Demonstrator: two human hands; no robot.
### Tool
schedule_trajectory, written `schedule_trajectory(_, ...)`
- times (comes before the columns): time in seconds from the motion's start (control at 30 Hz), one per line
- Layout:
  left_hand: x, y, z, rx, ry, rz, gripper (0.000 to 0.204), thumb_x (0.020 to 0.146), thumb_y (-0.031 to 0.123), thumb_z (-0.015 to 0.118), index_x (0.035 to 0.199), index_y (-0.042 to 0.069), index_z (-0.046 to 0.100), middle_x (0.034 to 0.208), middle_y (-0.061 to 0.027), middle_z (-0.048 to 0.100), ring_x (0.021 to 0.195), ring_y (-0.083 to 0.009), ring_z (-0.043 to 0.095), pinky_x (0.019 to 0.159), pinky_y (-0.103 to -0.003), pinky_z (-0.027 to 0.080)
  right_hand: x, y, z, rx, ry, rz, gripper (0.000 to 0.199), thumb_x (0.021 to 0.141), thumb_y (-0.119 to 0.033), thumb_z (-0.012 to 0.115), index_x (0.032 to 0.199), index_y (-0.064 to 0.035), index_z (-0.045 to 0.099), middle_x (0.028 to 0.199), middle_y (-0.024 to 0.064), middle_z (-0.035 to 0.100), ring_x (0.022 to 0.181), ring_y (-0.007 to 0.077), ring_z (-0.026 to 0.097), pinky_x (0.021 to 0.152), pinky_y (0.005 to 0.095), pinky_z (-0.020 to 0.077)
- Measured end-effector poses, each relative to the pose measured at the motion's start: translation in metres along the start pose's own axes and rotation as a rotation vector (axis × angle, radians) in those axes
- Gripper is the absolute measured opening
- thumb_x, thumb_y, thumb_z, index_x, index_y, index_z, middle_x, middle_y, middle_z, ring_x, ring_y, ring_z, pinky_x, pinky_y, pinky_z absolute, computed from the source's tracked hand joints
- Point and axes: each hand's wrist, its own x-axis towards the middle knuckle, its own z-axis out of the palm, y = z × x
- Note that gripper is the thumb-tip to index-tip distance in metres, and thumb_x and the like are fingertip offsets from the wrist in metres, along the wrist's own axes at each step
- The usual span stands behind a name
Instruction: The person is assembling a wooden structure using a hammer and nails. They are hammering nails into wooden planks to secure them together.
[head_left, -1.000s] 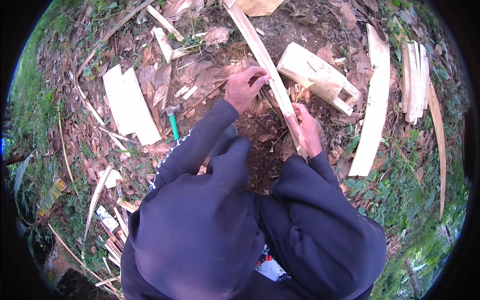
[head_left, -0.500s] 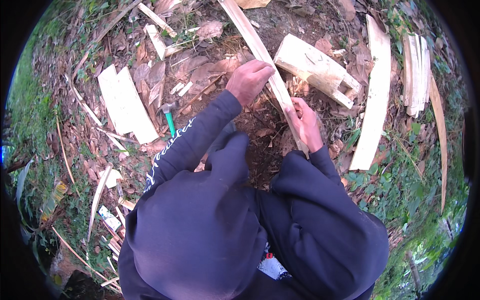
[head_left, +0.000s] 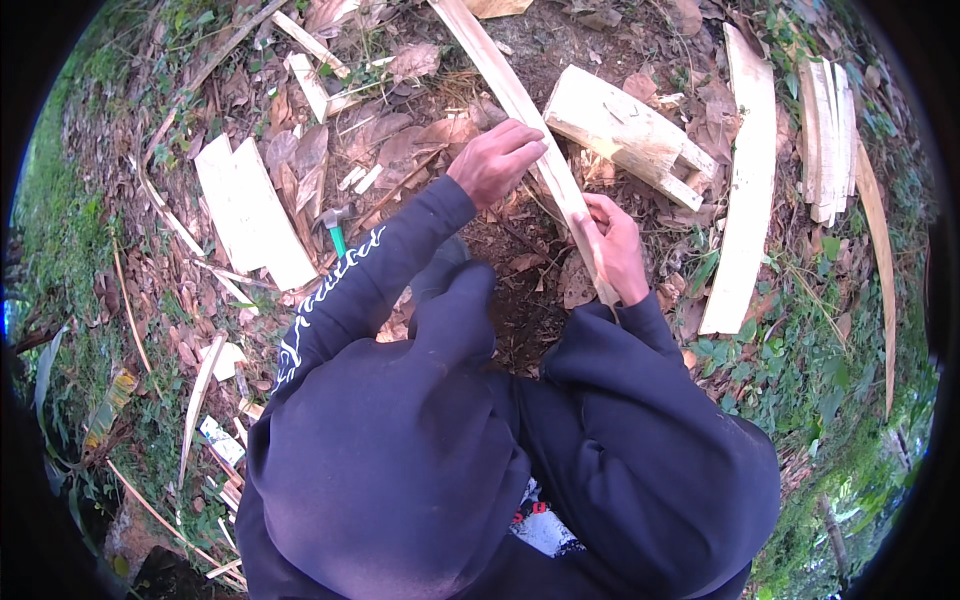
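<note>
A long pale wooden strip [head_left: 498, 72] runs slantwise from the far edge down toward my right knee. My left hand [head_left: 496, 163] is closed at the strip's left edge, its fingertips at the wood. Nearer to me, my right hand [head_left: 619, 246] grips the strip from the right, with the thumb side against it. A darker brownish patch marks the wood beside my right fingers. The strip's near end lies by my right cuff. To the left of my left forearm is a hammer [head_left: 337, 228] with a green handle, partly hidden by the sleeve.
A split wood block [head_left: 630, 130] lies beyond my right hand. A long board [head_left: 750, 180] and a stack of slats [head_left: 828, 140] are farther right. Two wide boards [head_left: 255, 212] rest at the left. Dry leaves, wood scraps and green plants cover the ground.
The view has shifted slightly. Both hands stay on the strip, in nearly the same places; my left fingers look a little differently bent.
</note>
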Motion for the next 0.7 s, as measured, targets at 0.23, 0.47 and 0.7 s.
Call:
schedule_trajectory(0.23,0.002,-0.003,0.004,0.008,0.069,-0.019,0.026,0.078,-0.005,0.072,0.103,-0.003,0.066,0.102,-0.0170,0.069,0.094,-0.0343,0.069,0.080,-0.041,0.059,-0.004,-0.007,-0.002,0.086,-0.020,0.043,0.028,0.099,-0.002,0.060,0.126,0.0047,0.062,0.110,0.0117,0.073,0.094,0.0109,0.068,0.080,0.0257,0.0544)
schedule_trajectory(0.47,0.011,0.003,-0.003,-0.029,0.049,-0.111,0.011,0.088,0.001,0.070,0.098,-0.001,0.066,0.097,-0.0162,0.070,0.089,-0.0331,0.069,0.075,-0.040,0.057,-0.006,-0.016,-0.004,0.063,-0.023,0.016,0.030,0.098,-0.001,0.059,0.127,0.0052,0.062,0.106,0.0101,0.074,0.092,0.0099,0.068,0.080,0.0254,0.0546)
schedule_trajectory(0.7,0.024,-0.001,-0.015,-0.084,-0.074,-0.215,0.008,0.091,0.007,0.071,0.095,0.001,0.069,0.092,-0.0140,0.070,0.083,-0.0309,0.070,0.074,-0.038,0.057,-0.004,-0.014,-0.009,0.019,-0.008,0.001,0.025,0.098,-0.004,0.060,0.121,0.0048,0.064,0.101,0.0082,0.073,0.084,0.0095,0.067,0.076,0.0251,0.0534)
